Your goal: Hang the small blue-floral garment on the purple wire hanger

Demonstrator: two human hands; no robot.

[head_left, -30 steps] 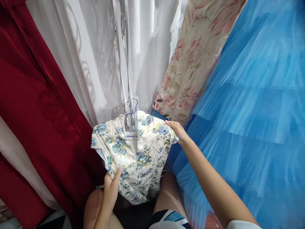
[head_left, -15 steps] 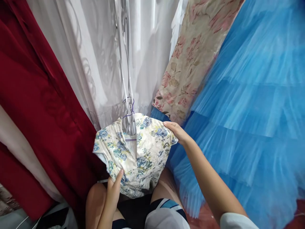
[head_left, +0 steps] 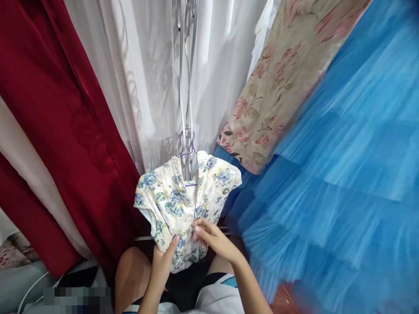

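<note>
Pinched by left hand [head_left: 163, 259]: crinkled floral blouse [head_left: 175, 209], V-necked, cap-sleeved; right hand [head_left: 216, 240] curled at front opening, pinch unclear.

The head camera looks forward and down, near the blouse [head_left: 183, 209].

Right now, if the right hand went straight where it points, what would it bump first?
Probably the flowery top; the right hand points at its front, and the fingertips may be touching it, though depth is unclear.
</note>
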